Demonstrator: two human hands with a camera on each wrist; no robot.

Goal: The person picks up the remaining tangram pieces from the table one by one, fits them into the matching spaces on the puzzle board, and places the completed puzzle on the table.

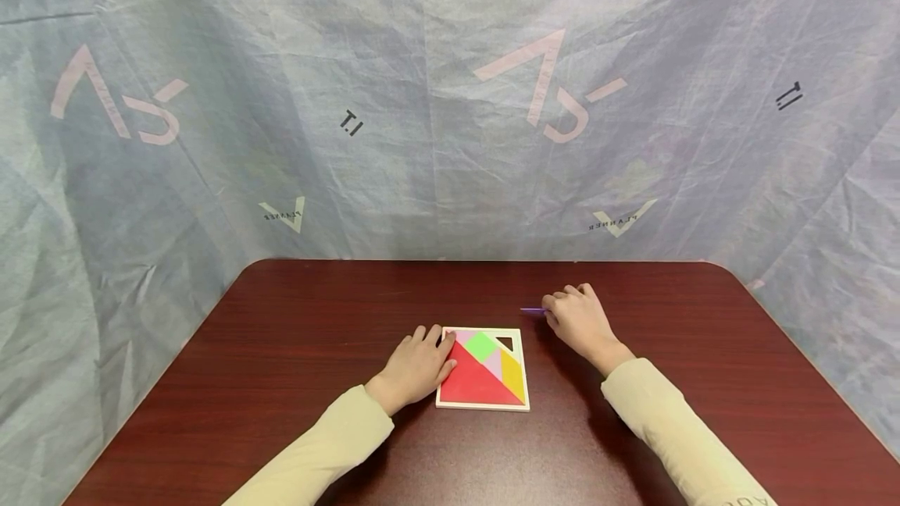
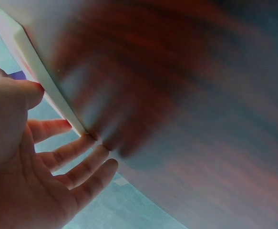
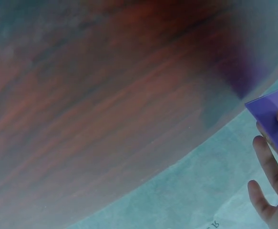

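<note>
A white square tray (image 1: 483,406) near the tabletop's front edge held flat coloured pieces; the left hand (image 1: 415,369) rested open on its left edge. Behind it, the right hand (image 1: 578,320) pinched a flat purple triangle (image 3: 271,117).

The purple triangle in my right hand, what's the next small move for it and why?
Probably carry the purple triangle left to the empty triangular gap at the far right corner of the puzzle tray. The right hand pinches the piece beside the tray, that gap looks like the only unfilled spot, and the left hand rests on the tray's left edge, steadying it.
</note>
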